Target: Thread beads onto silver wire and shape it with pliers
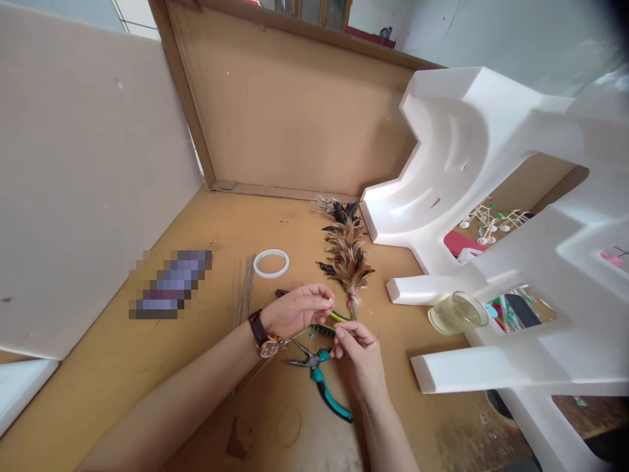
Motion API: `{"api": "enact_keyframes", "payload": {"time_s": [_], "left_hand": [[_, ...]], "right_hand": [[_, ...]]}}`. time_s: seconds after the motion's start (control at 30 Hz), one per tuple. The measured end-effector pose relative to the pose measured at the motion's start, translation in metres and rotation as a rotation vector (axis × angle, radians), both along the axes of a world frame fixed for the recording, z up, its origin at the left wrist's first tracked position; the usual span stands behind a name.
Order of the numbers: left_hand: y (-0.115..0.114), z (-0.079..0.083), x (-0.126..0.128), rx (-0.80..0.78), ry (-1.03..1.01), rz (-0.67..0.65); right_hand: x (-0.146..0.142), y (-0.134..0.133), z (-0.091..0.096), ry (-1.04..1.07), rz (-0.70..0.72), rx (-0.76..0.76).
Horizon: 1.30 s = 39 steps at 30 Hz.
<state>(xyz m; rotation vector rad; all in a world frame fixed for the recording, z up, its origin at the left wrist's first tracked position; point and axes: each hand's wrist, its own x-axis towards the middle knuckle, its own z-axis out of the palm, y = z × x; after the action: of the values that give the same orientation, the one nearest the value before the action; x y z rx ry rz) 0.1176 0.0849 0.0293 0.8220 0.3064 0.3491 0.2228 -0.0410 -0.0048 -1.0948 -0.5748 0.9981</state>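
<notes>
My left hand, with a watch on its wrist, pinches something tiny and pale at its fingertips, too small to name. Just below and to the right, my right hand has thumb and forefinger pressed together, and what they hold is too fine to make out. A thin wire with a small bluish bead shows under my left hand. Beneath the hands lie teal-handled pliers with their jaws apart, and a yellow-and-green-handled tool, partly covered.
Straight wires and a white tape roll lie left of a brown feather duster. A glass of pale liquid stands by the white foam packing at right. Cardboard stands behind; a blurred-out object lies left.
</notes>
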Motion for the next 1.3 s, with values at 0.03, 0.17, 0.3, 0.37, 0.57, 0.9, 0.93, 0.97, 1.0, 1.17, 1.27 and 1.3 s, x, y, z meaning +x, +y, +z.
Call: {"api": "enact_keyframes", "payload": {"time_s": [0.03, 0.17, 0.3, 0.37, 0.57, 0.9, 0.93, 0.97, 1.0, 1.17, 1.27, 1.3], "left_hand": [[0.0, 0.001, 0.0, 0.039, 0.01, 0.02], [-0.004, 0.006, 0.001, 0.294, 0.129, 0.14], [-0.009, 0.013, 0.0, 0.62, 0.192, 0.289], [-0.012, 0.015, -0.001, 0.8, 0.186, 0.35], [-0.016, 0.019, -0.003, 1.092, 0.193, 0.381], [-0.015, 0.021, -0.004, 1.091, 0.207, 0.384], [-0.015, 0.02, -0.003, 1.063, 0.204, 0.375], [-0.016, 0.02, -0.003, 1.019, 0.202, 0.363], [-0.016, 0.02, -0.003, 0.959, 0.201, 0.348], [-0.013, 0.019, -0.002, 0.595, 0.193, 0.248], [-0.009, 0.018, -0.003, 0.481, 0.148, 0.212], [-0.008, 0.017, -0.003, 0.444, 0.134, 0.207]], "right_hand": [[0.0, 0.0, 0.0, 0.004, 0.001, 0.002], [0.0, -0.001, 0.0, 0.001, 0.003, 0.006], [0.0, -0.001, 0.001, -0.006, 0.0, 0.004], [0.0, -0.001, 0.002, -0.006, 0.005, 0.002], [-0.001, -0.002, 0.002, -0.003, 0.017, 0.011], [0.0, -0.002, 0.003, -0.002, -0.002, 0.008], [0.0, -0.002, 0.003, -0.003, -0.003, 0.007], [-0.001, -0.002, 0.003, -0.005, -0.004, 0.008], [-0.001, -0.002, 0.003, -0.004, -0.004, 0.008], [0.0, -0.002, 0.003, -0.003, -0.002, 0.013], [0.0, -0.002, 0.004, -0.009, -0.006, 0.009], [0.0, -0.002, 0.005, -0.009, -0.006, 0.009]]}}
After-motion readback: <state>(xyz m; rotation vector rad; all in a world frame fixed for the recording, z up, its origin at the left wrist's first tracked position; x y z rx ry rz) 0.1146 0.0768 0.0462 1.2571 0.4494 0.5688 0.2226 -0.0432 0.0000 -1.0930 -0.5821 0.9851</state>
